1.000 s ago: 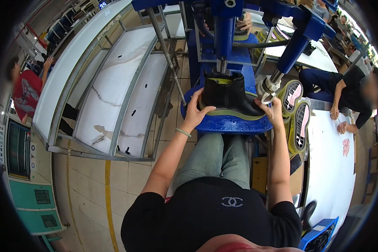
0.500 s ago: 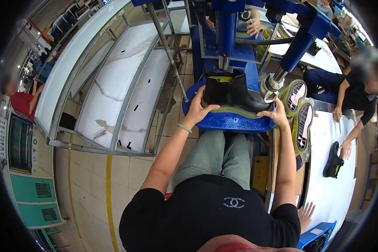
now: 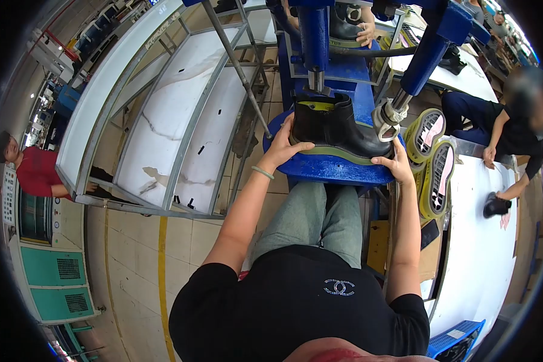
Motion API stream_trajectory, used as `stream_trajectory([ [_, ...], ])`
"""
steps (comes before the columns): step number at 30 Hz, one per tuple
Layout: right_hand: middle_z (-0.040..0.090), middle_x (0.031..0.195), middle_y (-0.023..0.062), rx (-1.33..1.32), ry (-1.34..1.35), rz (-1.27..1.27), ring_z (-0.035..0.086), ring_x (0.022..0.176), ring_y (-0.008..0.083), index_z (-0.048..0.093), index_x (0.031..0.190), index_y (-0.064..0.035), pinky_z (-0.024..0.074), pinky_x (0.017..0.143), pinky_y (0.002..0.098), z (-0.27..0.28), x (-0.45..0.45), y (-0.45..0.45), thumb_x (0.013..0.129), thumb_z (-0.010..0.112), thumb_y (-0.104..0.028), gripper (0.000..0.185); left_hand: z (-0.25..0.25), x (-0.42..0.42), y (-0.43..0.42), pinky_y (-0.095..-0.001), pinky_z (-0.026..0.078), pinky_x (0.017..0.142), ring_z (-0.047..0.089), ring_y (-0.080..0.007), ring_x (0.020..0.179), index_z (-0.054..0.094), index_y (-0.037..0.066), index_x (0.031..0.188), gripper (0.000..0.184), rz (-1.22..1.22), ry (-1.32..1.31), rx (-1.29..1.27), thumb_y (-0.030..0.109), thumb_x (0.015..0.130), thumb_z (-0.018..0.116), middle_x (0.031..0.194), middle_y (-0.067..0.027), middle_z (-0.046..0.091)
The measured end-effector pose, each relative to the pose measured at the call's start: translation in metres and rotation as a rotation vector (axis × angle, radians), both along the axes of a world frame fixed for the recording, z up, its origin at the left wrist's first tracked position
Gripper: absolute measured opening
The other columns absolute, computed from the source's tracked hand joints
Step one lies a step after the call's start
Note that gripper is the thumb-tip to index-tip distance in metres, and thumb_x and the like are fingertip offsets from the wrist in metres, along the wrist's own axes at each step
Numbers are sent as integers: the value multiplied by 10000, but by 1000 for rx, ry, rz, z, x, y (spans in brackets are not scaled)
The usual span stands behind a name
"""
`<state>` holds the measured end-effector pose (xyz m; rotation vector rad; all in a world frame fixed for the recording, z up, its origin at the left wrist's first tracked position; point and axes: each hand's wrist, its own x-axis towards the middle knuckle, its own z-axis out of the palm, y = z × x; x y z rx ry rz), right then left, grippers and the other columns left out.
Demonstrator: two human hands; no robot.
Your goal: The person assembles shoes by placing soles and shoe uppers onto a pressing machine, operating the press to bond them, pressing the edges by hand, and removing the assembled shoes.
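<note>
A black ankle boot [image 3: 338,130] with an olive-green sole stands upright on the blue base plate [image 3: 338,174] of a press. Its heel is gripped by my left hand [image 3: 283,148], thumb along the sole edge. At the toe end, my right hand [image 3: 397,164] holds the boot with its thumb against the sole. Over the boot's opening is the metal tip of a blue press cylinder [image 3: 314,48]. A second, slanted piston ends in a cloth-wrapped pad [image 3: 387,120] just above the toe; whether it touches the leather I cannot tell.
Olive-green soles [image 3: 438,181] with pink insides lie right of the press. A white worktable [image 3: 473,277] extends beyond, where a co-worker's hand touches a black boot [image 3: 496,206]. On the left are a metal shelf rack [image 3: 163,130] and a person in red [image 3: 37,172].
The view has shifted slightly; both my hands keep their hold on the boot. The co-worker's boot has moved and turned. A hand at the lower right has gone from view.
</note>
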<state>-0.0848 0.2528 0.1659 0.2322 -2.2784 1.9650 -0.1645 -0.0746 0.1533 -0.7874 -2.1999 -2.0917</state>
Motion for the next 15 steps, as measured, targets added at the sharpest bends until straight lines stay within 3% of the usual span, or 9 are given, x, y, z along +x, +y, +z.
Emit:
stream_trajectory([
  [6, 532, 1271, 76, 9, 30, -50, 461, 1204, 204, 455, 1329, -8, 276, 1080, 304, 5, 7, -7, 556, 825, -32, 858, 0, -6, -6, -312, 337, 1066, 463, -188, 1225, 418, 14, 1356, 773, -105, -152, -9, 139, 702, 809, 1274, -87, 534],
  [14, 491, 1324, 92, -12, 44, -143, 417, 1273, 204, 396, 1377, -10, 273, 1099, 317, 5, 30, -21, 566, 863, -27, 936, -17, -27, -5, -327, 322, 1087, 425, -219, 1287, 375, 12, 1395, 794, -168, -69, -37, 106, 725, 791, 1357, -135, 477],
  [15, 489, 1330, 95, 23, 75, -141, 419, 1276, 204, 387, 1384, -12, 277, 1101, 321, 7, 34, -22, 573, 865, -34, 941, -18, -22, -4, -340, 307, 1103, 389, -240, 1321, 355, 20, 1412, 796, -65, -29, -21, 112, 747, 783, 1393, -151, 436],
])
